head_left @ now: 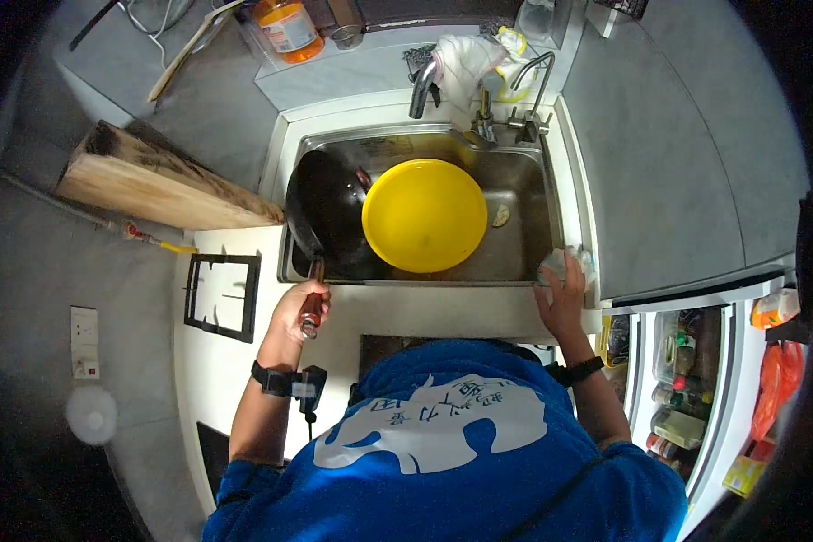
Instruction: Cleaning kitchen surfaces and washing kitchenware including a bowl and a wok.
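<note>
My left hand [303,306] grips the reddish handle of a dark wok [325,203], which rests tilted in the left part of the stainless steel sink [528,251]. A yellow plastic basin [424,215] stands in the middle of the sink, partly over the wok. To its right a small pale scrap [501,215] lies on the sink floor. My right hand [562,298] is at the sink's front right corner with fingers spread, touching or just over a crumpled translucent plastic bag or wrap [586,267]; whether it grips this cannot be told.
Behind the sink are a faucet [423,91] draped with a white cloth [464,64] and a thin second tap [530,125]. A thick wooden board [169,179] leans at the left, near a black metal frame [222,298]. An open refrigerator [681,379] with food stands at the right.
</note>
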Demonstrator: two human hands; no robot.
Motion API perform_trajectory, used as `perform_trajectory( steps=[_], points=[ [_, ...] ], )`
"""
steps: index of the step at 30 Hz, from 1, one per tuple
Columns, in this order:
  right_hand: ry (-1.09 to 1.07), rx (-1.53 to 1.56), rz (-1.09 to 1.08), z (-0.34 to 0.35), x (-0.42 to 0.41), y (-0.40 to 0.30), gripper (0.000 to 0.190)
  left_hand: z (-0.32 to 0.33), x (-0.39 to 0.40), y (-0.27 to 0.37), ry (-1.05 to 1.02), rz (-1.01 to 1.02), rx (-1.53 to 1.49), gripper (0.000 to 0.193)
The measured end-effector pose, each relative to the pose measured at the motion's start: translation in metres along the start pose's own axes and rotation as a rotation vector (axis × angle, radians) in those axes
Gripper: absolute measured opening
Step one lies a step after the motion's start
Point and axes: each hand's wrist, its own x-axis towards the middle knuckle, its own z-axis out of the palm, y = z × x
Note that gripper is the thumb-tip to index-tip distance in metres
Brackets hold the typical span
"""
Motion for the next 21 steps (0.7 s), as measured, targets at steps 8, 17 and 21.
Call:
perform_trajectory(
  steps=[8, 17, 21],
  points=[
    [-0.122, 0.145, -0.058, 0.033, 0.051, -0.022, 0.033, 0.025, -0.075, 0.02, 0.157, 0.123, 0.249, 0.028],
    [-0.192, 0.218, -0.16, 0.077, 0.082, -0.04, 0.034, 0.063, -0.131, 0.007, 0.118, 0.179, 0.162, 0.037],
    [-0.181, 0.225, -0.215, 0.072, 0.089, -0.042, 0.034, 0.07, -0.101, -0.001, -0.001, 0.067, 0.125, 0.038]
  ],
)
